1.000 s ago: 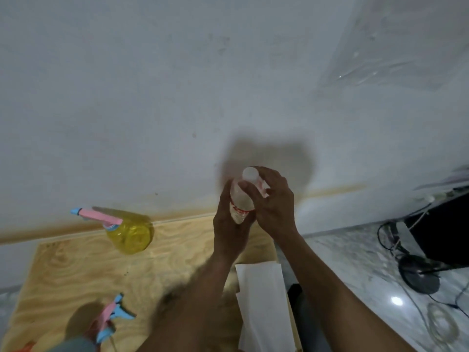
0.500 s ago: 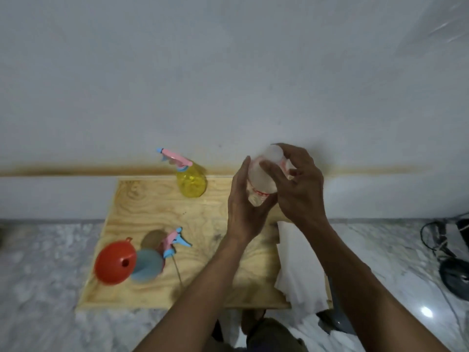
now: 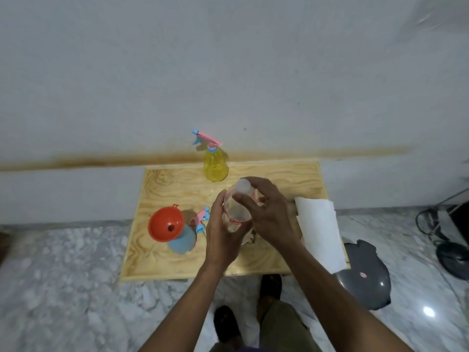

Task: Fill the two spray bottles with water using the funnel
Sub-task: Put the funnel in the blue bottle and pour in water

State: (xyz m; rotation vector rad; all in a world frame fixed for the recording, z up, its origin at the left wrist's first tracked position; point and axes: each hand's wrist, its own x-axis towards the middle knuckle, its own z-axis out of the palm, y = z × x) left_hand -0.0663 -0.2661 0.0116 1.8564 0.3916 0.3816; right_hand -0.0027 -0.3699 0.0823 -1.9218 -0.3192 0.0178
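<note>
I hold a clear plastic water bottle (image 3: 234, 210) with a white cap and a red label band above the wooden board (image 3: 284, 181). My left hand (image 3: 222, 235) wraps its body from the left. My right hand (image 3: 269, 212) grips its upper part and neck, fingers by the cap. A yellow spray bottle (image 3: 215, 165) with a pink and blue trigger head stands upright at the board's far edge. A blue spray bottle (image 3: 184, 241) with the same kind of head stands at front left. A red funnel (image 3: 166, 223) rests against the blue bottle.
White paper sheets (image 3: 319, 229) lie on the board's right end and hang over it. A grey plastic lid (image 3: 365, 275) lies on the marble floor at right, with black cables and a round base (image 3: 454, 257) farther right. A white wall rises behind the board.
The view has tilted down, bringing the whole board, funnel and blue bottle into sight. Both hands with the clear bottle have come lower, over the board.
</note>
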